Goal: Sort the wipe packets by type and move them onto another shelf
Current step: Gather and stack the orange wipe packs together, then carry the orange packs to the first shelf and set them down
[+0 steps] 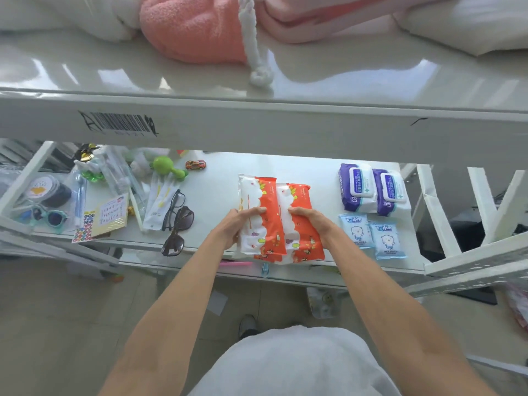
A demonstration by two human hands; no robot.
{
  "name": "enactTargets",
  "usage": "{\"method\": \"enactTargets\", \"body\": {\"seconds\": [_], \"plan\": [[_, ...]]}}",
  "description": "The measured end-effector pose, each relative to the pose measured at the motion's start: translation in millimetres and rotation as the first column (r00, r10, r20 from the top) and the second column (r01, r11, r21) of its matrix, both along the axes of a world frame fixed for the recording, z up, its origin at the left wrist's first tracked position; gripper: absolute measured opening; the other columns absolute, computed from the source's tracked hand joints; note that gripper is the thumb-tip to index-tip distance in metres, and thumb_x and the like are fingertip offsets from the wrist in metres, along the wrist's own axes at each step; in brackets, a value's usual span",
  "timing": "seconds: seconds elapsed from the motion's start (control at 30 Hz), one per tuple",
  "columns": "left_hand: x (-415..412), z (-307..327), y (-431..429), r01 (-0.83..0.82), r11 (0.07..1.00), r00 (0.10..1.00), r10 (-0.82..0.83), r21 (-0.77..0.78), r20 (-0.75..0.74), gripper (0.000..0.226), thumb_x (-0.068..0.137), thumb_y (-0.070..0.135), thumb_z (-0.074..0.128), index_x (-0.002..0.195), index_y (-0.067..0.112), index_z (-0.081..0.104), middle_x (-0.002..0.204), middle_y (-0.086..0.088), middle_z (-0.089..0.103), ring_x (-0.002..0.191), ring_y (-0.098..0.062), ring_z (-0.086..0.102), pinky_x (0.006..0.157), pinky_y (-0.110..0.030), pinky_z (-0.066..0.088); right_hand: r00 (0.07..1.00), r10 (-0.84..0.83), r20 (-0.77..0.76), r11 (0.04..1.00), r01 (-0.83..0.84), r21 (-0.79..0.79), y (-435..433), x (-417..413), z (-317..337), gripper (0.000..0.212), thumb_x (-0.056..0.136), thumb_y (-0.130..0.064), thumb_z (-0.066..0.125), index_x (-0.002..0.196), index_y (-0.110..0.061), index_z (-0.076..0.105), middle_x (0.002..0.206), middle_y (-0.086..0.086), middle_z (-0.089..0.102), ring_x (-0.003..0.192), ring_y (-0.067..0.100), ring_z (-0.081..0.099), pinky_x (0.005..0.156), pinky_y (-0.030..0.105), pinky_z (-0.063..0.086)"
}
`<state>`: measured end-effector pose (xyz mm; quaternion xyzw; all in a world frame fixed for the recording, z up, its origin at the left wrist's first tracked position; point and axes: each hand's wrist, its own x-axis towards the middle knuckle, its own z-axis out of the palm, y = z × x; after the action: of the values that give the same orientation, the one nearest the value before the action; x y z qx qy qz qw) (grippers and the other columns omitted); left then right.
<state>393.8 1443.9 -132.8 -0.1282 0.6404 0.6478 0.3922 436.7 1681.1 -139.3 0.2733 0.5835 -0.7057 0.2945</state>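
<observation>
At the front edge of the shelf (217,195), the left hand (238,225) clamps fingers round the left orange packet (257,195), the right hand (310,224) round the right orange packet (297,201), pairing matching types; purple packets (358,190) and blue packets (355,232) lie grouped rightward.

A single head-worn camera looks forward and steeply down from above the person's chest, near the upper shelf (85,70) (its front edge crosses the whole frame) and onto the lower shelf (217,190) beneath, wide enough to catch floor (57,324) at the bottom.
</observation>
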Motion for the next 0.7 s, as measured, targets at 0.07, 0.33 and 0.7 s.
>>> {"method": "enactTargets", "body": {"seconds": [0.07, 0.33, 0.7], "plan": [[21.0, 2.3, -3.6, -0.05, 0.999, 0.999, 0.05, 0.02, 0.01, 0.067, 0.08, 0.037, 0.085, 0.136, 0.009, 0.06, 0.115, -0.011, 0.076, 0.094, -0.029, 0.077, 0.072, -0.039, 0.061, 0.999, 0.05, -0.003, 0.998, -0.05, -0.04, 2.0, 7.2, -0.7, 0.074, 0.072, -0.038, 0.086, 0.135, -0.008, 0.06, 0.117, 0.018, 0.069, 0.103, 0.037, 0.065, 0.108, 0.057, 0.047], [135.9, 22.0, -42.4, -0.328, 0.932, 0.942, 0.334, 0.153, -0.013, 0.061, 0.089, 0.022, 0.076, 0.142, 0.0, 0.054, 0.119, -0.018, 0.071, 0.099, -0.033, 0.07, 0.088, -0.044, 0.058, 0.912, 0.41, -0.028, 0.906, -0.411, -0.1, -33.3, 32.2, 22.1, 0.034, 0.083, -0.023, 0.077, 0.115, -0.013, 0.067, 0.1, 0.012, 0.077, 0.079, 0.028, 0.075, 0.082, 0.046, 0.061], [349.1, 30.7, -168.2, -0.834, 0.549, 0.546, 0.835, 0.048, -0.067, 0.05, 0.085, 0.038, 0.074, 0.127, 0.012, 0.067, 0.116, -0.013, 0.074, 0.089, -0.025, 0.071, 0.075, -0.032, 0.05, 0.518, 0.853, -0.064, 0.511, -0.853, -0.105, -237.4, 116.9, 49.0, 0.02, 0.088, -0.019, 0.074, 0.106, -0.011, 0.069, 0.09, 0.011, 0.075, 0.073, 0.025, 0.073, 0.074, 0.039, 0.062]]}}
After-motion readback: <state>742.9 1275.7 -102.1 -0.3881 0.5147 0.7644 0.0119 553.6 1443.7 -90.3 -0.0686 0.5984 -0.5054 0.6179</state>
